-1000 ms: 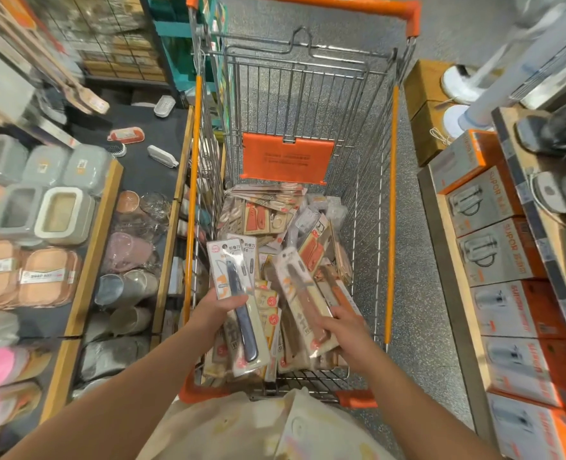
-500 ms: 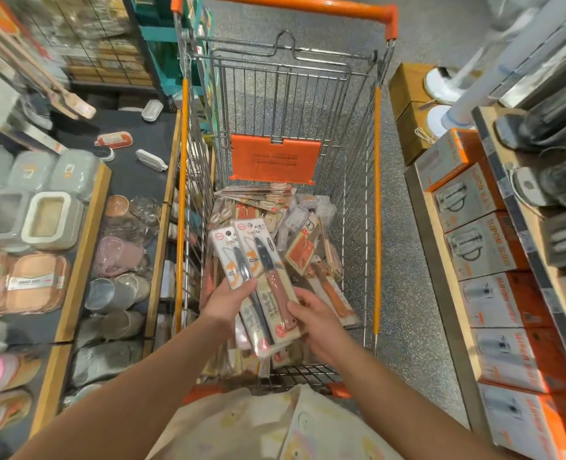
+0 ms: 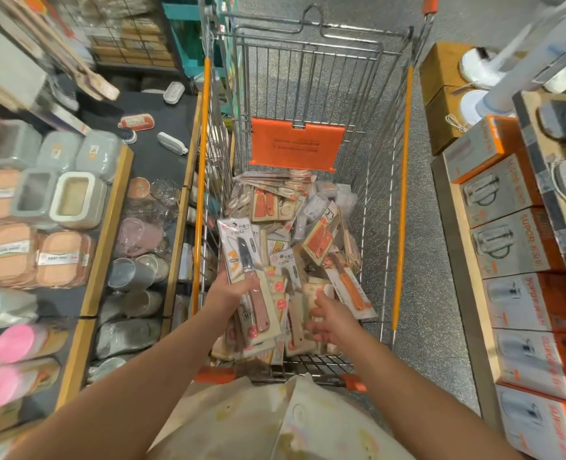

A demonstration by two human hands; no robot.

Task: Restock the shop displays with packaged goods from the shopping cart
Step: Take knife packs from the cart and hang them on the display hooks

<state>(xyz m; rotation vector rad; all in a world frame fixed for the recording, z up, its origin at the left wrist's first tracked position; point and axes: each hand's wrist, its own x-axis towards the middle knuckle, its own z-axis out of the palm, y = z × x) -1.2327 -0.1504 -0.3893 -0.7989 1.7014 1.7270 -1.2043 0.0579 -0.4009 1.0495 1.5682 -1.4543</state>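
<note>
Shopping cart (image 3: pixel 308 104): steel wire basket, orange side rails, one orange plastic flap on the far wall with printing too small to read. Contents: a loose heap of carded goods (image 3: pixel 308 234) covering the near half of the floor; count not determinable.

Right-hand shelf: a row of seven orange-and-grey boxes (image 3: pixel 507 247) lying flat, lettering reading "SUPOR", each showing a drawing of an appliance.

Left-hand shelf: lidded storage containers (image 3: pixel 72 200) in grey, cream and peach, some banded with white labels too blurred to read; beside them clear-wrapped cups (image 3: pixel 138 270). On the dark shelf beyond, four small loose items, among them one orange-and-white pack (image 3: pixel 136 122).

Knife packs (image 3: pixel 248 277): a small stack on white cards, top one printed "Knife" with Chinese characters, holding one dark-bladed knife with a pink handle. Exact number in the stack cannot be told. Location: over the near left of the cart, gripped by the left hand (image 3: pixel 228 290), thumb across the card face.

Right hand (image 3: pixel 328 317): holding nothing, fingers spread and relaxed just above the heap at the near right of the cart.

One further "Knife" pack (image 3: pixel 286 265) lies in the heap between the hands.
</note>
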